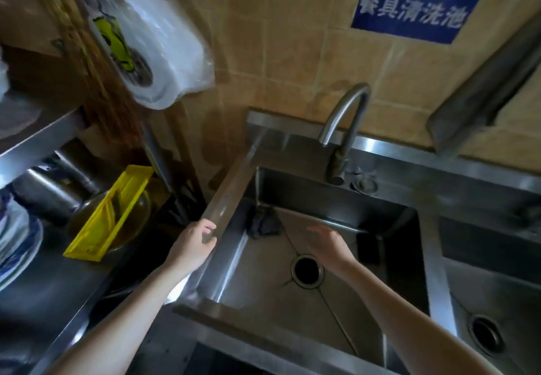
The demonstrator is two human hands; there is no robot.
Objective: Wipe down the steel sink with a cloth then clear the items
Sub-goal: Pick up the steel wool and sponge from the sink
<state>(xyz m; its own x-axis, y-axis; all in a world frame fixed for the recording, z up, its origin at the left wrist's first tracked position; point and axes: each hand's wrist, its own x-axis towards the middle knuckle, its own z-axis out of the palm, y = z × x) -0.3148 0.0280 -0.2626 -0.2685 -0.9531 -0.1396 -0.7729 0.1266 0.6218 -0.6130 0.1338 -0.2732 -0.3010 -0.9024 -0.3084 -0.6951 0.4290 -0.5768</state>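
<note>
Fingers (314, 230) of the right hand (329, 242) are straight and loosely spread, holding nothing, low in the steel sink (231, 187) at frame centre. A dark crumpled cloth (265, 223), with no clear long axis, lies in the basin's far left corner, up-left of those fingertips, near but apart. The right hand seems nearer; its forearm enters from lower right. The left hand (194, 242) curls over the left rim, bracing.

blue sign (415, 8) on the tiled wall (292, 37) — white characters "餐具清洗池".
</note>
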